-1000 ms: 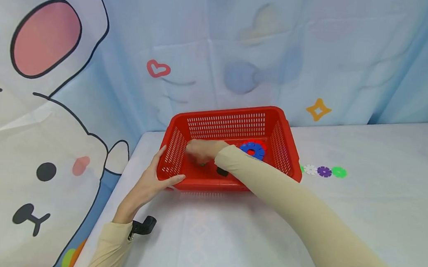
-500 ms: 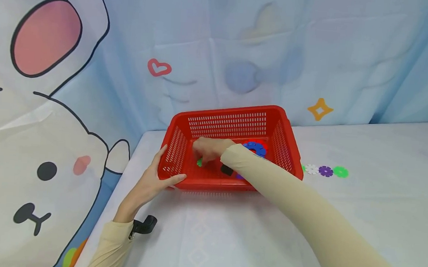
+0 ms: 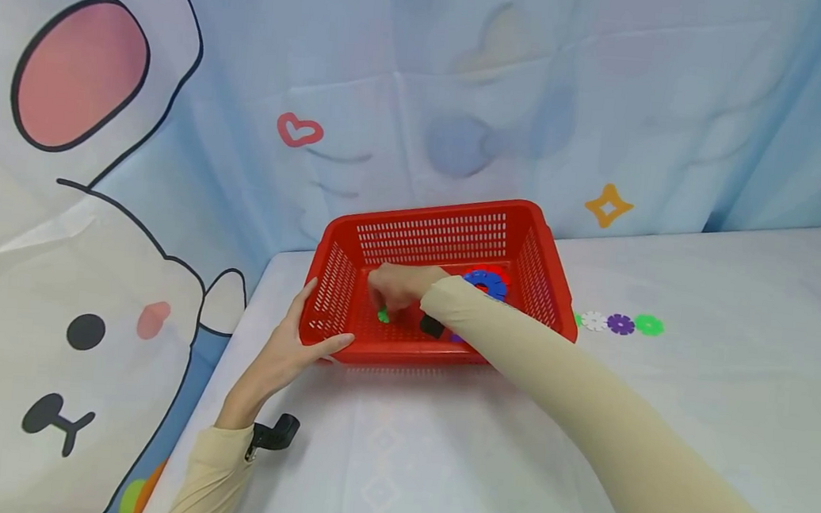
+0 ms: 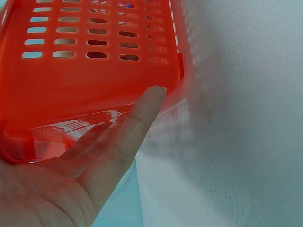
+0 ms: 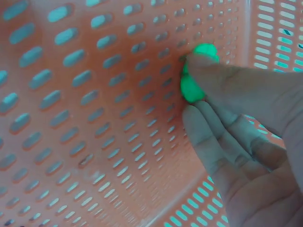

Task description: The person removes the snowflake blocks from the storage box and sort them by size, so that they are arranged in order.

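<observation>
My left hand [image 3: 288, 351] spans the front left corner of the red basket [image 3: 410, 357], its thumb at the front rim and its fingers along the left rim. In the left wrist view one straight digit lies against the basket's wall. Inside the basket, toward its left end, my right hand [image 3: 401, 285] pinches a small green notched disc [image 5: 191, 88]. The thumb covers part of that disc in the right wrist view, with the other fingers bent below it. A larger blue notched ring [image 3: 489, 280] lies behind my right wrist, overlapping something red.
Right of the basket, a row of small notched discs lies on the white-covered table [image 3: 397, 454]: a white disc [image 3: 594, 321], a purple disc [image 3: 621, 324] and a green disc [image 3: 649, 325], with another green edge beside the basket. A printed curtain [image 3: 409, 66] hangs behind.
My right hand has shifted slightly to the right inside the basket, and the green disc shows more clearly beneath its fingers. My left hand has stayed at the corner.
</observation>
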Available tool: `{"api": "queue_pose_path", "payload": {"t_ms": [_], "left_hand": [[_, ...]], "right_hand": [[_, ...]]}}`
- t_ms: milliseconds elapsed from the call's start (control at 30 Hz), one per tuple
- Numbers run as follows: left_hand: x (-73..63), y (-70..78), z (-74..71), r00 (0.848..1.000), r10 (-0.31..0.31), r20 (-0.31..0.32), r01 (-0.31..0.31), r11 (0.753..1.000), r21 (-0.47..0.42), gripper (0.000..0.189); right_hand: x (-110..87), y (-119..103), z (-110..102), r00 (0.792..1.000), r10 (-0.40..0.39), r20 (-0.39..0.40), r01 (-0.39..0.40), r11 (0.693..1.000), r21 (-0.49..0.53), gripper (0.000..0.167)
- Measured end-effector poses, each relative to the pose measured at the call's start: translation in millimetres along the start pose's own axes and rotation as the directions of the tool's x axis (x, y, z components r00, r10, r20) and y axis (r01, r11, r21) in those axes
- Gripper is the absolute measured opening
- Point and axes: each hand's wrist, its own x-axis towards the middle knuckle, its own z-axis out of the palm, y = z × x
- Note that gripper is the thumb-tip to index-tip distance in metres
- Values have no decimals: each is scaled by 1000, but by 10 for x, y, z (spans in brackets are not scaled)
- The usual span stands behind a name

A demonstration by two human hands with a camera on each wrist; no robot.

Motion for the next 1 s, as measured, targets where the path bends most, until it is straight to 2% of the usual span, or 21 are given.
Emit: {"api": "queue_pose_path", "payload": {"t_ms": [433,567,700,767,900,1000], "left_hand": [[-7,7,-14,1000,-7,-5,6,1000,-8,111],[10,-5,1,1000,-3,6,3,1000,-8,111],[17,-27,-22,1000,2,13,-2,1000,-1,111],[-8,-42,-64,1000,-1,6,1,1000,0,110],[-76,-70,-162,1000,-4,-13,5,1000,14,109],[-107,-87,-218,1000,-5,-15,5,1000,7,110]], "right_hand": [[-14,97,-7,1000,4,-13,-4,1000,24,18],[-125,116,-56,1000,-31,-6,31,998,48,14],[-404,129,-200,996,-76,-40,81,988,132,10],[-590,124,-298,990,-116,-82,129,977,169,5],[-1080,169,-476,961,-187,-204,224,959,174,1],[-1520,286,-553,930,-211,-300,266,951,155,3]]}}
